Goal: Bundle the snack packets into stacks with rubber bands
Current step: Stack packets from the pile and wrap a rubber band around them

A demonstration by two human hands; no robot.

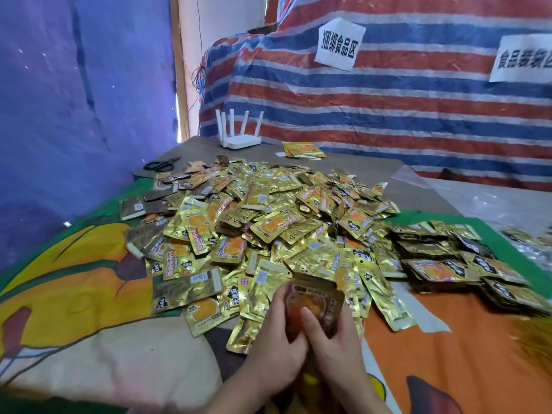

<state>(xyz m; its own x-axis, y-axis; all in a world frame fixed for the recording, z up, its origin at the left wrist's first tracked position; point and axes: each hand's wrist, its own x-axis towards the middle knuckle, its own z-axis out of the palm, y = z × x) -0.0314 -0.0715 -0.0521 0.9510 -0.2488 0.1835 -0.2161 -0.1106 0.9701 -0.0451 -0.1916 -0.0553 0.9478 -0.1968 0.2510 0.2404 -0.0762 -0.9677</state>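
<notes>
A big loose heap of gold snack packets (268,222) covers the middle of the table. At its near edge both hands hold one small stack of packets (321,297) upright. My left hand (276,333) grips the stack's left side, and my right hand (334,342) grips its right side with the thumb across the front. Bundled stacks of packets (454,264) lie in rows at the right. No rubber band is visible in the frame.
A colourful printed cloth (74,294) covers the table. Black scissors (162,165) lie at the far left, a white router (240,138) stands at the back, and a few packets (303,150) lie beside it. A striped tarp (388,100) with paper signs hangs behind.
</notes>
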